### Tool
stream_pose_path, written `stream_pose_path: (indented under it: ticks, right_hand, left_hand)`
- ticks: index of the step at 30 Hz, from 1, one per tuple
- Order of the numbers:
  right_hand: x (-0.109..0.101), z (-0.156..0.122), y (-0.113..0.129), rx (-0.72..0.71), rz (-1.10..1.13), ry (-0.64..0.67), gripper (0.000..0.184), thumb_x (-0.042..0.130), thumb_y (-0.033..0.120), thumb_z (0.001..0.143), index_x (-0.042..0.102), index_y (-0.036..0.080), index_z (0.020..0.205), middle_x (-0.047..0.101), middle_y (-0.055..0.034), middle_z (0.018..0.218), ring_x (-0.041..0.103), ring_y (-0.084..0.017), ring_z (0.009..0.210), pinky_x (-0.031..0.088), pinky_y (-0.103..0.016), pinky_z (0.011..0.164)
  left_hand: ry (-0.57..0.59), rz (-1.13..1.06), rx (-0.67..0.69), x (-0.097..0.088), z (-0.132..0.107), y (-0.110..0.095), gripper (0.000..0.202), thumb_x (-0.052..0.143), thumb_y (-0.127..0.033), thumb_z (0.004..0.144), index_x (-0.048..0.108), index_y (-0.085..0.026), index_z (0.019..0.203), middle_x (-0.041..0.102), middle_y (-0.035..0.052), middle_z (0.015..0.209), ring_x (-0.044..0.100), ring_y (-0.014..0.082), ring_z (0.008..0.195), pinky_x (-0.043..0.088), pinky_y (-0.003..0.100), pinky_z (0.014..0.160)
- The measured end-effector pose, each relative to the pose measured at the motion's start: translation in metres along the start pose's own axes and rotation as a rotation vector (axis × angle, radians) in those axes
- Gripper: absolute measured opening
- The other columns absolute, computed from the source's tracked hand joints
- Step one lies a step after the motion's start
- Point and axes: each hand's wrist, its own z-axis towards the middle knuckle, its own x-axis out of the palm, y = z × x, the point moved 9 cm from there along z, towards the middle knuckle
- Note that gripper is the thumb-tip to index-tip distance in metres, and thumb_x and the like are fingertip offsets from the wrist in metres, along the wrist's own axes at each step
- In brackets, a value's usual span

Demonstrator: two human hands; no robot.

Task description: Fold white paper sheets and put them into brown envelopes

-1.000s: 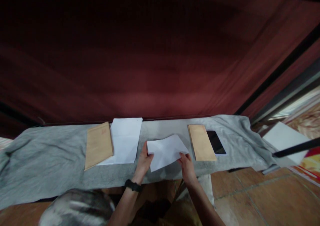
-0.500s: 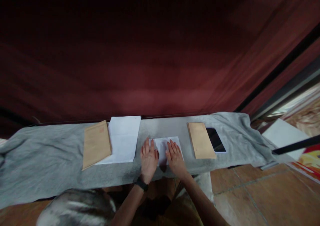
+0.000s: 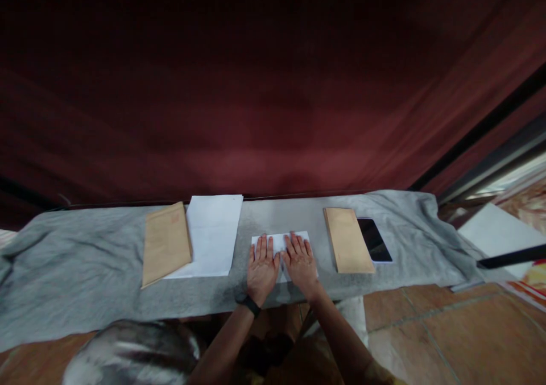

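A white sheet of paper (image 3: 279,241), seemingly folded, lies on the grey cloth in front of me. My left hand (image 3: 261,268) rests flat on its left part, fingers stretched out and pointing away from me. On the right part lies my right hand (image 3: 300,261), also flat with fingers extended. The two thumbs nearly meet over the middle of the paper. Much of the sheet is covered by the hands. A dark band (image 3: 248,305) circles my left wrist.
Left of the hands lie white sheets (image 3: 215,234), partly under brown envelopes (image 3: 166,245). To the right are a stack of brown envelopes (image 3: 348,240) and a dark-screened phone (image 3: 375,240). Grey cloth (image 3: 85,260) covers the narrow surface; a dark red wall (image 3: 273,118) rises behind.
My left hand has moved right and flattened onto the paper, closer to the right hand. My right hand has shifted slightly and stays flat. The view has moved a little.
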Motion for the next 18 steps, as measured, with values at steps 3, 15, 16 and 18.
stream_pose_path:
  ticks: [3, 15, 16, 18]
  right_hand:
    - [-0.003, -0.003, -0.009, 0.044, -0.006, -0.022, 0.055, 0.038, 0.04, 0.105, 0.039, 0.015, 0.154, 0.039, -0.0158, 0.158, 0.036, -0.031, 0.147, 0.027, -0.051, 0.119]
    - [-0.009, -0.025, -0.034, 0.103, 0.034, -0.097, 0.063, 0.034, 0.045, 0.106, 0.031, 0.008, 0.156, 0.038, -0.0209, 0.157, 0.037, -0.032, 0.145, 0.028, -0.053, 0.118]
    - [-0.009, -0.025, -0.033, 0.105, 0.03, -0.09, 0.063, 0.034, 0.045, 0.105, 0.031, 0.007, 0.156, 0.038, -0.0211, 0.157, 0.036, -0.032, 0.146, 0.028, -0.053, 0.118]
    - [-0.008, -0.024, -0.033, 0.105, 0.022, -0.071, 0.062, 0.034, 0.043, 0.105, 0.032, 0.006, 0.156, 0.037, -0.0208, 0.158, 0.035, -0.032, 0.146, 0.027, -0.053, 0.118]
  left_hand:
    - [-0.015, -0.011, -0.031, -0.002, 0.0, 0.008, 0.059, 0.039, -0.031, 0.098, 0.039, -0.006, 0.152, 0.034, 0.0201, 0.16, 0.024, 0.0299, 0.152, 0.019, 0.052, 0.124]
    - [-0.111, -0.082, -0.132, -0.017, -0.003, 0.01, 0.058, 0.039, -0.029, 0.099, 0.038, -0.008, 0.153, 0.04, 0.0188, 0.157, 0.026, 0.031, 0.152, 0.016, 0.057, 0.124]
    - [-0.077, -0.107, -0.095, -0.012, -0.001, -0.002, 0.057, 0.038, -0.027, 0.098, 0.038, -0.008, 0.153, 0.04, 0.018, 0.157, 0.026, 0.0296, 0.152, 0.017, 0.055, 0.125]
    - [0.002, -0.151, 0.005, 0.001, 0.003, -0.028, 0.057, 0.037, -0.025, 0.098, 0.037, -0.009, 0.153, 0.038, 0.0163, 0.159, 0.025, 0.0273, 0.152, 0.019, 0.052, 0.125]
